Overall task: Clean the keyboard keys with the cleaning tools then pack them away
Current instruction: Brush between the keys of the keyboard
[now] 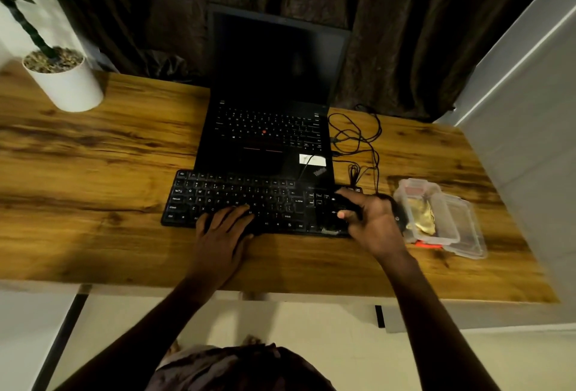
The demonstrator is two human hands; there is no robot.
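Observation:
A black keyboard (237, 197) lies on the wooden desk (93, 172), in front of an open black laptop (268, 128). My left hand (223, 231) rests flat on the keyboard's lower middle keys, fingers straight. Over the keyboard's right end, my right hand (371, 222) pinches a small dark cleaning tool (344, 203) between thumb and fingers; the tool's shape is hard to make out. Right of that hand stands an open clear plastic box (436, 200) with a yellow cloth (422, 214) inside, and its lid (467, 231) lies beside it.
A white pot with a plant (64, 78) stands at the desk's back left. Black cables (358, 138) loop right of the laptop. A dark mouse-like object (397, 213) sits behind my right hand. Something orange (428, 245) pokes out under the box. A grey wall (530, 110) borders the right.

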